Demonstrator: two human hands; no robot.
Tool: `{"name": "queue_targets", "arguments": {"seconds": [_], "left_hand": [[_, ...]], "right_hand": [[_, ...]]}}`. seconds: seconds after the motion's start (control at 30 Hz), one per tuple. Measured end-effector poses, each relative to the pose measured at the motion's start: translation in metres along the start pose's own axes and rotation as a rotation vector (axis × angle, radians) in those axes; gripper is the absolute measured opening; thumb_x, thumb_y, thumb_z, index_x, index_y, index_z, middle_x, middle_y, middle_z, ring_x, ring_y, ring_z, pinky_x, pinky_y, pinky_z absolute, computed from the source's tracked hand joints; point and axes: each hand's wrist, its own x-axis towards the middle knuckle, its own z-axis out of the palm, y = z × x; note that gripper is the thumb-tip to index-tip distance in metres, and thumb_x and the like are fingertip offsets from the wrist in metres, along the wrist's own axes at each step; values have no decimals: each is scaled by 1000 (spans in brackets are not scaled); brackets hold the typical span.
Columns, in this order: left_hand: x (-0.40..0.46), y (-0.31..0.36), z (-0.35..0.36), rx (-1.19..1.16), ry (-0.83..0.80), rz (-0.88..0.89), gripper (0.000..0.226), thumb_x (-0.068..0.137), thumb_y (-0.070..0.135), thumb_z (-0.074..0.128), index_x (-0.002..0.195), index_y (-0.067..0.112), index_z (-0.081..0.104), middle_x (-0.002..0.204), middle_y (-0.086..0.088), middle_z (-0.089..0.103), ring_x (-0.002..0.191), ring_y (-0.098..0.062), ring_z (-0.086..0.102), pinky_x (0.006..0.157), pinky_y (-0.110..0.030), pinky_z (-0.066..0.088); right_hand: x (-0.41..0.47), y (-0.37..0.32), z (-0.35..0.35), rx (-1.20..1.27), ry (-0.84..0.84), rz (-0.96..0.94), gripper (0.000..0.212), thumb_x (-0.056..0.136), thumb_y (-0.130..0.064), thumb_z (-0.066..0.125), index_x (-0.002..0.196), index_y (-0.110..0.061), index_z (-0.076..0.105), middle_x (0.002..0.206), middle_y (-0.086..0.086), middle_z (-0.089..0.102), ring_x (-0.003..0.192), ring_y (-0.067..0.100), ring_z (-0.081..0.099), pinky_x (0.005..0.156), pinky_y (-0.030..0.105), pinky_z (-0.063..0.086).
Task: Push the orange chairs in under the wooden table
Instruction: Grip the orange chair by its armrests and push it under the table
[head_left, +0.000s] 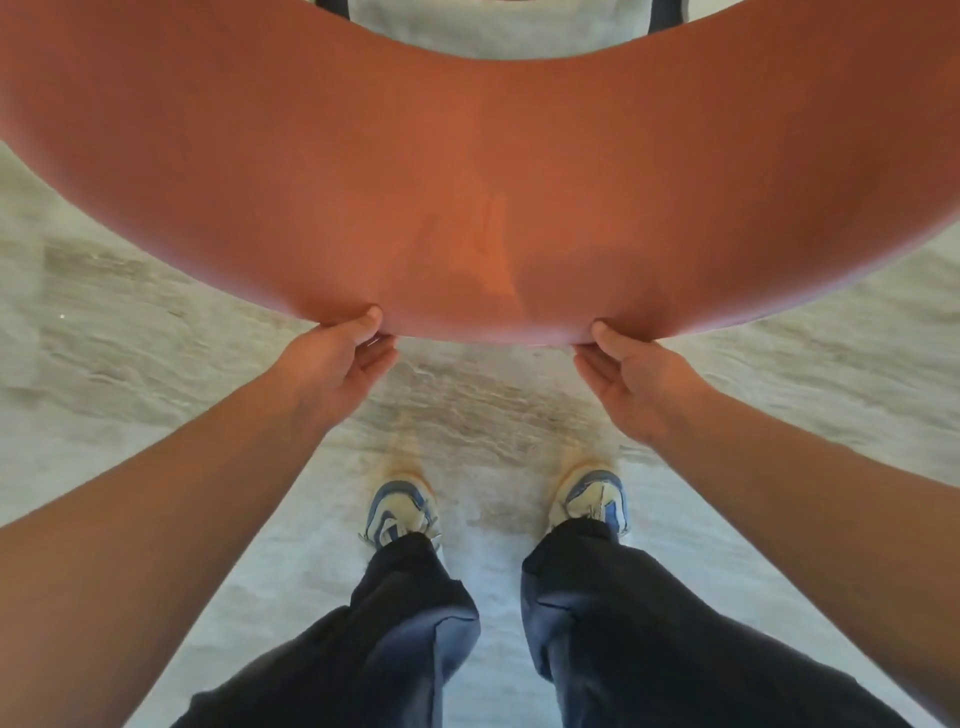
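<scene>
Broad curved orange chair back (467, 171), smooth and matte, pinched at its near rim by left hand (337, 364) and right hand (634, 369); pale mottled floor (104, 322) below.

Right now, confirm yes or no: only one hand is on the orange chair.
No: the left hand and the right hand both grip the near edge of the orange chair, thumbs on top.

Bare forearms, dark navy trousers (410, 639), blue-and-cream sneakers (400, 514).
</scene>
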Motion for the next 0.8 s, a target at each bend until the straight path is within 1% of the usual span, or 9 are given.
{"name": "queue_targets", "arguments": {"seconds": [0.1, 0.23, 0.33, 0.4, 0.5, 0.53, 0.67, 0.73, 0.8], "left_hand": [[-42, 33, 13, 24, 27, 18, 13, 100, 16, 66, 113, 16, 64, 117, -4, 73, 110, -19, 70, 93, -34, 57], [-102, 86, 41, -7, 49, 53, 11, 102, 18, 63, 113, 17, 63, 117, -2, 72, 108, -16, 69, 97, -35, 55], [-144, 134, 69, -56, 53, 93, 13, 104, 15, 58, 117, 15, 62, 115, -2, 71, 103, -15, 69, 88, -32, 58], [-170, 167, 84, -46, 50, 117, 19, 105, 16, 57, 124, 13, 60, 119, -5, 70, 104, -15, 69, 80, -28, 60], [-199, 214, 104, 5, 37, 166, 31, 105, 18, 57, 134, 10, 57, 121, -4, 70, 103, -15, 69, 75, -26, 61], [-205, 229, 108, 13, 26, 186, 31, 105, 19, 57, 135, 10, 56, 121, -4, 70, 104, -15, 69, 74, -26, 61], [-225, 289, 127, 44, -10, 259, 25, 103, 17, 60, 128, 14, 59, 121, -3, 71, 102, -14, 72, 74, -26, 62], [-232, 316, 135, 60, -20, 277, 20, 102, 17, 62, 122, 13, 62, 116, -2, 73, 93, -11, 77, 78, -30, 63], [-238, 341, 146, 75, -28, 300, 20, 102, 17, 63, 120, 10, 62, 114, -3, 74, 88, -10, 78, 80, -32, 64]], "right_hand": [[-40, -32, 12, 18, 23, -6, 18, 94, -7, 71, 109, -13, 63, 117, 5, 73, 108, 18, 70, 100, 33, 55], [-101, -84, 39, 76, 12, -32, 15, 96, -8, 69, 109, -10, 61, 116, 7, 73, 105, 16, 71, 104, 36, 54], [-146, -129, 66, 63, -16, -53, 10, 100, -11, 65, 108, -13, 60, 116, 5, 72, 104, 16, 71, 104, 36, 54], [-172, -161, 81, 10, -21, -90, 10, 100, -13, 64, 110, -13, 60, 120, 6, 72, 103, 16, 71, 99, 35, 56], [-200, -209, 102, -72, -15, -167, 22, 101, -16, 64, 121, -11, 56, 126, 10, 69, 101, 18, 71, 80, 29, 61], [-207, -223, 110, -98, -11, -188, 25, 101, -16, 64, 123, -11, 55, 127, 11, 68, 101, 19, 71, 79, 29, 61], [-230, -272, 140, -149, 3, -254, 29, 101, -19, 64, 128, -11, 57, 129, 11, 68, 105, 22, 72, 90, 37, 61], [-239, -294, 155, -146, 22, -267, 29, 101, -19, 64, 129, -13, 59, 126, 10, 70, 104, 22, 73, 87, 37, 62], [-248, -316, 172, -102, 42, -279, 26, 100, -19, 65, 126, -16, 61, 123, 9, 72, 101, 21, 75, 79, 33, 63]]}}
